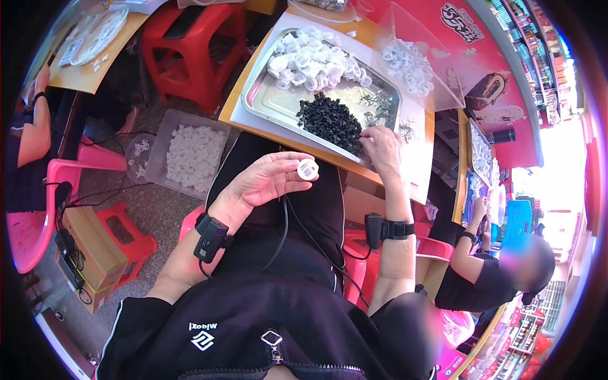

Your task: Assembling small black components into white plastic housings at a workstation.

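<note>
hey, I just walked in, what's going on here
The person's left hand holds a small round white part above the lap. The right hand is at the edge of a heap of small black pieces in a metal tray; whether it grips any is unclear. Whitish translucent pieces lie piled in the same tray.

A workshop, by its parts tray [269, 100], worktables [77, 78] and red stools [190, 26].

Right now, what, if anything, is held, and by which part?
Left hand: a round white piece, by its edge. Right hand, at black pieces: hold unclear.
</note>
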The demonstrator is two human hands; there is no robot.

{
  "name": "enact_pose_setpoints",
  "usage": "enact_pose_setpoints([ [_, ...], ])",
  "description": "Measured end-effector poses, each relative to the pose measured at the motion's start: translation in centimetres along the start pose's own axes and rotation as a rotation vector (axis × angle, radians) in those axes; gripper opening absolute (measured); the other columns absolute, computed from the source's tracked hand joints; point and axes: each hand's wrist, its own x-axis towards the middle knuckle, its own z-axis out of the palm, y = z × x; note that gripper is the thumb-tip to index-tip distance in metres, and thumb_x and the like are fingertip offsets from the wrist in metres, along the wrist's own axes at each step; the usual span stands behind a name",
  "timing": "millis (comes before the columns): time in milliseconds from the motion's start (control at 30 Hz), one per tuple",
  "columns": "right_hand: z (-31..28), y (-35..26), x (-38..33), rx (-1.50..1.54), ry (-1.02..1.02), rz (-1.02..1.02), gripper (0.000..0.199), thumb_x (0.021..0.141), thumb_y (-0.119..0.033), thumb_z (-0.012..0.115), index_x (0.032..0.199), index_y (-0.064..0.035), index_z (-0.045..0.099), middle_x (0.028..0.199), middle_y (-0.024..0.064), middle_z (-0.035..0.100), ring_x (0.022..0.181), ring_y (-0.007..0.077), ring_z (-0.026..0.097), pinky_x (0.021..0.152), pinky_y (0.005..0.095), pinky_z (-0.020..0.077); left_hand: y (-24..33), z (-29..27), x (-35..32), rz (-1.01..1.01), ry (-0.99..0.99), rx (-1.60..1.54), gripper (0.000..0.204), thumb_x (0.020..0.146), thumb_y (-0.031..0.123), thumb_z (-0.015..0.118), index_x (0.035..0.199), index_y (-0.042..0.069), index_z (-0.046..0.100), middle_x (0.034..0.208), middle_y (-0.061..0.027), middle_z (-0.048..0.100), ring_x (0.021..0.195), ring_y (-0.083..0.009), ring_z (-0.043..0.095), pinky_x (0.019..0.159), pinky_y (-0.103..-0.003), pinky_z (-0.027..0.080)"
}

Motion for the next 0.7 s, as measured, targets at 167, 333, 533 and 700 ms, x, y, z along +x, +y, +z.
enact_pose_setpoints([
  [167, 0.2, -0.1, -0.7, -0.08, 0.07, 0.016, 0.009, 0.08, -0.018, 0.067, 0.088, -0.0139, 0.069, 0.091, 0.0031, 0.065, 0.095, 0.0222, 0.06, 0.091, 0.0391, 0.0364, -0.1, 0.2, 0.0, -0.013, -0.004, 0.0, 0.031, 0.093, 0.011, 0.057, 0.12, -0.003, 0.057, 0.112, -0.0178, 0.064, 0.104, -0.0281, 0.065, 0.09, -0.038, 0.056],
  [333, -0.8, -1.1, -1.6, 0.721, 0.22, 0.343, 0.01, 0.091, -0.013, 0.061, 0.093, -0.0046, 0.067, 0.091, 0.0044, 0.067, 0.077, 0.0134, 0.059, 0.075, 0.0322, 0.0464, -0.3, 0.2, 0.1, -0.014, 0.006, 0.027, 0.03, 0.093, 0.011, 0.057, 0.119, -0.003, 0.057, 0.112, -0.0177, 0.065, 0.104, -0.0276, 0.065, 0.09, -0.038, 0.056],
  [533, -3.3, -5.9, -4.9, 1.843, 0.17, 0.444, 0.008, 0.091, -0.004, 0.06, 0.098, -0.0019, 0.062, 0.088, 0.0098, 0.063, 0.068, 0.0087, 0.054, 0.068, 0.0247, 0.0464, 0.0, 2.6, -0.6, 0.032, 0.007, 0.101, 0.031, 0.094, 0.011, 0.058, 0.12, -0.005, 0.056, 0.111, -0.0166, 0.065, 0.103, -0.0251, 0.065, 0.091, -0.037, 0.055],
  [700, -3.3, -8.0, -6.3, 2.143, 0.117, 0.344, 0.011, 0.091, -0.001, 0.059, 0.1, 0.0021, 0.063, 0.088, 0.0128, 0.065, 0.07, 0.0123, 0.057, 0.07, 0.0276, 0.0491, 0.1, 4.9, -1.2, 0.07, -0.035, 0.143, 0.033, 0.093, 0.012, 0.058, 0.121, -0.005, 0.056, 0.11, -0.0161, 0.065, 0.102, -0.0243, 0.066, 0.09, -0.037, 0.055],
])
